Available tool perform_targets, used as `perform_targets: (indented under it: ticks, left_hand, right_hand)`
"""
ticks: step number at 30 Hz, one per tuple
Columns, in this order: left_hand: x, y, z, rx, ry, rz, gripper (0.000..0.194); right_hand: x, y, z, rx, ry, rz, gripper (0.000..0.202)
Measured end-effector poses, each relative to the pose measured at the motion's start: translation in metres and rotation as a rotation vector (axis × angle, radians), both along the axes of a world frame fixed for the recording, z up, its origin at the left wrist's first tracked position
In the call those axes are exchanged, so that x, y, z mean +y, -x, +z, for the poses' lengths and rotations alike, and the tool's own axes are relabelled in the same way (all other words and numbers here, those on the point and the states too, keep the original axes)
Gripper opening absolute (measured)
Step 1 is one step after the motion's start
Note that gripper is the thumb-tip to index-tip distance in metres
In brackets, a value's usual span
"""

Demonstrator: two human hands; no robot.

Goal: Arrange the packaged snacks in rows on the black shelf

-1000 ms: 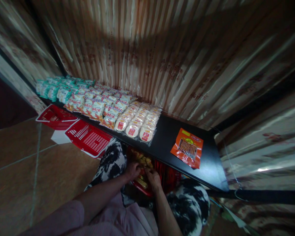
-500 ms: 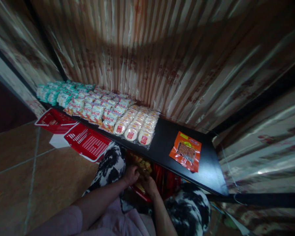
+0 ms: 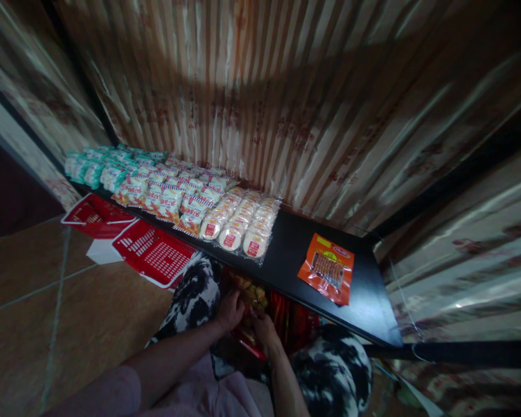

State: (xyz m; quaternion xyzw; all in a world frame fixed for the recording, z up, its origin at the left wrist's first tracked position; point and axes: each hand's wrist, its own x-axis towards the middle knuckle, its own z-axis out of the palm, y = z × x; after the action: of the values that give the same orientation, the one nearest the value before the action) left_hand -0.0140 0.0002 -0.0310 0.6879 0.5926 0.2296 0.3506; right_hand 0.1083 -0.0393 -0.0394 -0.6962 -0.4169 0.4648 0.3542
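Both hands reach down between the knees into a red basket (image 3: 252,346) below the shelf's front edge. My left hand (image 3: 231,310) has its fingers curled in among yellowish packets (image 3: 257,296). Close to its right, my right hand (image 3: 264,329) bends inward, thumb and fingers drawn together at the same packets. Shadow hides the fingertips and whatever they grip. Dark red packets (image 3: 282,315) fill the basket's right side. Above, on the black shelf (image 3: 286,243), an orange packet of brown sticks (image 3: 327,269) lies flat and alone.
Rows of round white crackers in clear wrappers (image 3: 231,236), white-and-orange snack bags (image 3: 162,197) and teal bags (image 3: 96,168) line the shelf's left part. Two red baskets (image 3: 154,252) (image 3: 93,217) stand on the floor at left. A pleated curtain (image 3: 243,87) hangs behind.
Both hands stay in the basket and shift only slightly; more of the yellowish packets shows between them. The shelf goods have not moved.
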Motion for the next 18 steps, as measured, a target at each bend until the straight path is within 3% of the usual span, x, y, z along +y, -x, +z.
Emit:
perform_targets:
  ticks: [10,18]
  left_hand:
    - [-0.003,0.002,0.012,-0.057,-0.087,-0.011,0.035]
    - [-0.01,-0.001,0.026,-0.216,-0.141,-0.052,0.04]
  right_hand:
    - [-0.001,0.0,0.021,0.137,0.103,0.027,0.049]
    - [-0.009,-0.005,0.028,-0.063,0.089,0.062,0.031]
